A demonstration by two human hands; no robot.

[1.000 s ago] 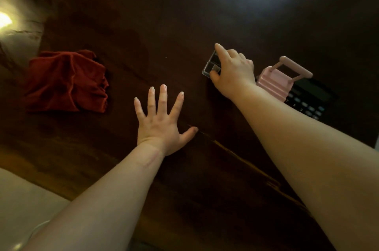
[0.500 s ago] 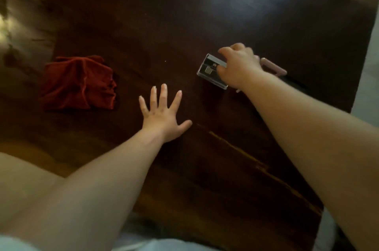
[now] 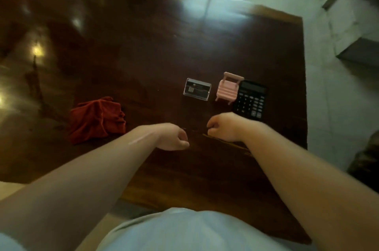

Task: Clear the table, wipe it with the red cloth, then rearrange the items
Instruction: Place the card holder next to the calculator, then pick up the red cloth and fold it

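A crumpled red cloth [image 3: 96, 118] lies on the dark wooden table [image 3: 143, 55], left of my hands. Farther back stand three items in a row: a clear plastic card holder [image 3: 197, 89], a small pink toy chair [image 3: 228, 89] and a black calculator [image 3: 250, 100]. My left hand [image 3: 174, 140] hovers over the table with fingers curled, holding nothing. My right hand [image 3: 222, 128] is also curled and holds nothing, just in front of the calculator. Neither hand touches any item.
The table's right edge [image 3: 305, 86] and far edge border a pale tiled floor [image 3: 338, 96]. A dark shape [image 3: 365, 160] sits on the floor at the right. My light shirt [image 3: 184, 230] fills the bottom of the view.
My right hand has let go of the card holder and drawn back. My left hand has lifted off the table and curled. The view has pulled back and shows the whole table.
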